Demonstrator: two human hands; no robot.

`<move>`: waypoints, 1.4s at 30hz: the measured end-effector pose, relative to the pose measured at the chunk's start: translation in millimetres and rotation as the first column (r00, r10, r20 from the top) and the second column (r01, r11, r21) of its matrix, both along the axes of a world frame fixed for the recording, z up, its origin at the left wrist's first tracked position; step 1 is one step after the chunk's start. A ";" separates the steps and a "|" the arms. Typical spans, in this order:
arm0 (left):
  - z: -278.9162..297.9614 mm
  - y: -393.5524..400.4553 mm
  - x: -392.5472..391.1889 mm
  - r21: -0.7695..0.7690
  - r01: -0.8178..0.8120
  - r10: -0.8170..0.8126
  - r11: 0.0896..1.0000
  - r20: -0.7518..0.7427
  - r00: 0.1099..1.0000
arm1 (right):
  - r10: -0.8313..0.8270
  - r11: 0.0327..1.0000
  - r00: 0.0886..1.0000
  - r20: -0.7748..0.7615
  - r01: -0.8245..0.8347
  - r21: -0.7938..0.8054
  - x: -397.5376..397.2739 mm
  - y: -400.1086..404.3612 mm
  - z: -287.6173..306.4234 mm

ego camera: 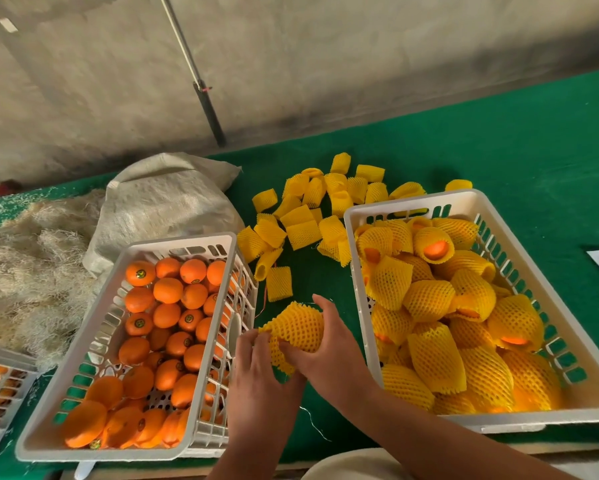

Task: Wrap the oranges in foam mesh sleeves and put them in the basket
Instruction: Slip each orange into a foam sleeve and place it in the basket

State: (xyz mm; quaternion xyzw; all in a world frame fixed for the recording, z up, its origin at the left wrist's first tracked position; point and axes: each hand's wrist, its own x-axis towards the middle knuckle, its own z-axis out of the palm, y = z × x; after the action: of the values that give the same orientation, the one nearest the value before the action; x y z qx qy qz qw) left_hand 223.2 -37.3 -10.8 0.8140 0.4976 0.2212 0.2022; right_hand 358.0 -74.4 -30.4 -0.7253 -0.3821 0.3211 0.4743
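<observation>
both hands meet just in front of the camera, over the green felt-covered table (499, 150). the right hand (329, 344) has its fingers curled round the bulging yellow foam mesh sleeve (298, 327), which looks to have an orange inside, though the fruit itself is hidden by the netting. the left hand (256, 372) pinches the loose lower end of that same sleeve between thumb and fingers. the wrapped piece is held above the cloth, between the two baskets and touching neither.

to finish this step well, i would judge that the left hand should draw the mesh evenly down so the fruit sits in the middle, with netting overhanging both ends, while the right hand steadies the fruit without crushing the foam. then it goes right, into the white slotted plastic basket of wrapped oranges (412, 202).

counts: two hands, one sleeve in hand. two white baskets show in full; the left white plastic basket of bare oranges (177, 242) holds roughly thirty visible fruit, the right one perhaps twenty wrapped, and the layers underneath cannot be counted. a third basket is cut off at the left edge. the scattered pile of empty yellow foam sleeves (305, 223) numbers about twenty-five.
</observation>
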 end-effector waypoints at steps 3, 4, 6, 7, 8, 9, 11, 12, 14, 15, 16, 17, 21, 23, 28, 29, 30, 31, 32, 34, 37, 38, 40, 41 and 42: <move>3.5 -4.1 -8.4 0.029 0.068 -0.071 0.997 0.116 0.991 | 0.015 1.000 1.000 0.008 -0.015 0.024 7.9 -1.5 2.9; 6.2 -4.3 -12.5 0.066 0.080 -0.092 0.995 0.189 0.978 | 0.030 0.999 0.999 0.032 -0.031 0.030 12.8 -2.4 3.3; 13.2 -2.0 -20.4 0.004 0.014 -0.014 1.000 0.397 0.918 | 0.072 0.997 0.994 0.088 -0.075 0.023 23.8 -5.4 4.7; 16.7 -0.1 -20.8 -0.111 -0.019 0.071 0.994 0.483 0.873 | 0.094 0.995 0.989 0.112 -0.097 0.015 28.8 -7.6 5.8; 19.8 2.8 -19.6 -0.261 -0.005 0.150 0.965 0.537 0.830 | 0.114 0.993 0.984 0.137 -0.117 0.010 32.9 -10.2 6.7; 22.1 6.7 -16.9 -0.421 0.048 0.215 0.906 0.555 0.803 | 0.130 0.991 0.977 0.169 -0.133 0.011 36.6 -12.9 7.8; 26.1 14.8 -9.3 -0.604 0.082 0.274 0.793 0.474 0.837 | 0.123 0.991 0.963 0.239 -0.131 0.017 44.2 -19.5 10.9; 27.6 18.8 -7.7 -0.587 0.051 0.232 0.808 0.396 0.888 | 0.102 0.994 0.959 0.264 -0.111 0.021 49.4 -23.2 12.9; 25.1 30.1 -13.3 -0.349 -0.021 0.084 0.937 0.168 0.982 | 0.029 0.998 0.958 0.285 -0.043 0.043 66.9 -31.2 16.7; 21.2 38.8 -20.9 -0.192 -0.020 0.031 0.981 0.056 0.998 | -0.025 0.998 0.957 0.290 0.008 0.060 79.4 -35.8 17.9; 15.7 48.3 -30.4 -0.061 -0.001 -0.001 0.998 -0.045 0.999 | -0.087 0.995 0.950 0.300 0.069 0.073 93.9 -41.0 18.2; 8.7 58.7 -40.4 0.033 0.014 -0.010 0.999 -0.136 0.991 | -0.155 0.987 0.936 0.317 0.138 0.077 110.2 -46.6 17.6; -31.3 92.2 -78.9 0.090 -0.108 0.133 0.990 -0.357 0.925 | -0.368 0.922 0.845 0.388 0.387 0.033 181.3 -67.2 7.4; -54.7 99.7 -94.1 0.034 -0.157 0.158 0.987 -0.366 0.917 | -0.394 0.901 0.825 0.405 0.434 -0.007 210.1 -70.2 0.1; -78.8 114.2 -100.3 -0.090 -0.227 0.177 0.970 -0.382 0.907 | -0.336 0.894 0.804 0.490 0.437 -0.104 243.6 -56.7 -17.8; -79.5 115.5 -99.5 -0.102 -0.227 0.169 0.969 -0.401 0.900 | -0.318 0.893 0.803 0.504 0.433 -0.126 246.0 -53.5 -21.2; -79.7 116.0 -98.6 -0.114 -0.229 0.163 0.967 -0.417 0.894 | -0.298 0.891 0.803 0.516 0.428 -0.151 247.6 -51.2 -24.6; -80.2 116.0 -98.6 -0.120 -0.234 0.163 0.965 -0.424 0.891 | -0.279 0.889 0.804 0.525 0.423 -0.175 248.6 -49.7 -27.7; -79.9 115.9 -98.6 -0.124 -0.241 0.168 0.963 -0.425 0.889 | -0.265 0.888 0.806 0.530 0.418 -0.192 249.2 -49.1 -30.5; -79.8 115.7 -99.5 -0.129 -0.255 0.179 0.958 -0.421 0.889 | -0.253 0.893 0.815 0.521 0.404 -0.198 249.6 -50.3 -33.1; -81.0 115.2 -101.5 -0.117 -0.250 0.183 0.961 -0.406 0.895 | -0.269 0.917 0.847 0.459 0.371 -0.147 247.9 -59.2 -27.7; -82.6 115.3 -102.5 -0.113 -0.242 0.178 0.964 -0.407 0.896 | -0.289 0.919 0.849 0.443 0.375 -0.120 246.0 -63.7 -24.1; -85.5 116.3 -103.9 -0.109 -0.230 0.167 0.967 -0.411 0.896 | -0.353 0.909 0.829 0.435 0.414 -0.053 238.4 -74.0 -15.8; -86.6 116.7 -104.5 -0.111 -0.226 0.162 0.968 -0.411 0.897 | -0.380 0.903 0.817 0.434 0.429 -0.016 232.0 -79.0 -11.5; -87.4 116.6 -104.6 -0.115 -0.217 0.153 0.969 -0.408 0.900 | -0.395 0.903 0.810 0.434 0.429 0.021 222.8 -82.8 -7.4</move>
State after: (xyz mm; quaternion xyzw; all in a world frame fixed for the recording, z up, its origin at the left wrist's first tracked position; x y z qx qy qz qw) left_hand 118.6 79.4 -98.2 0.7720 0.6195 0.0302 0.1392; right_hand 580.8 -157.2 -37.8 -0.8610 -0.2976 0.0582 0.4083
